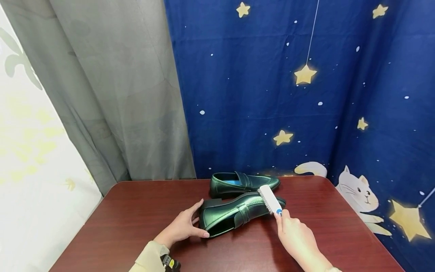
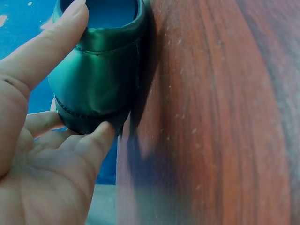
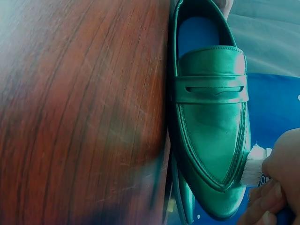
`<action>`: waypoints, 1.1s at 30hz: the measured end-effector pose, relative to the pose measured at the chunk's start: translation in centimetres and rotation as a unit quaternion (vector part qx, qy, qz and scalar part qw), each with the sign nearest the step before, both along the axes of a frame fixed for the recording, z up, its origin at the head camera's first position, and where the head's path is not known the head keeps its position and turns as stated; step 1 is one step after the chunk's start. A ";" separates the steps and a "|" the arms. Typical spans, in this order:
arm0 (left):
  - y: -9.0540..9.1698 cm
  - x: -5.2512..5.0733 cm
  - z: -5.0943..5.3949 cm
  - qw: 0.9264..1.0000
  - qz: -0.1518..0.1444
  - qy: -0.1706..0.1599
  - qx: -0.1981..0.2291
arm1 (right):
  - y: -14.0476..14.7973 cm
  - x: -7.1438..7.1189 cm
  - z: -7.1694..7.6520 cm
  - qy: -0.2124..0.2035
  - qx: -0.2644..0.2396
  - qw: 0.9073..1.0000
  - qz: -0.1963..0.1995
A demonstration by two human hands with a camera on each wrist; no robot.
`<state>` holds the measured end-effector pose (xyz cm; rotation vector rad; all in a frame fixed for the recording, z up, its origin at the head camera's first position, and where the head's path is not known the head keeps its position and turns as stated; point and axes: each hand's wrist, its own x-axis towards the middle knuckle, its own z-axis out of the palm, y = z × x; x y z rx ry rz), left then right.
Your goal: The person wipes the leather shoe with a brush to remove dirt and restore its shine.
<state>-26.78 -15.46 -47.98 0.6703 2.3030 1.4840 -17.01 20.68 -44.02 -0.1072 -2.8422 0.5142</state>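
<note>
A shiny dark green loafer (image 1: 222,216) lies tilted onto its side on the table, its opening facing the front. My left hand (image 1: 185,223) holds it by the heel, the thumb at the opening's rim and the fingers at the heel's sole edge, as the left wrist view shows. My right hand (image 1: 299,236) grips a white scrub brush (image 1: 269,199) by its handle. In the right wrist view the brush's bristles (image 3: 251,169) touch the side of the loafer's toe part. Behind stands a second green loafer (image 1: 222,185), upright, with a blue insole.
The reddish-brown wooden table (image 1: 136,211) has rounded far corners. Right behind it hang a grey curtain (image 1: 136,94) and a blue curtain (image 1: 244,94) with stars and a white cat. A pale patterned curtain (image 1: 30,170) hangs at the left.
</note>
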 end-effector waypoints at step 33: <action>-0.1 0.0 -0.4 0.999 -0.001 -0.017 0.029 | -3.3 -1.0 2.0 0.078 0.071 0.993 0.047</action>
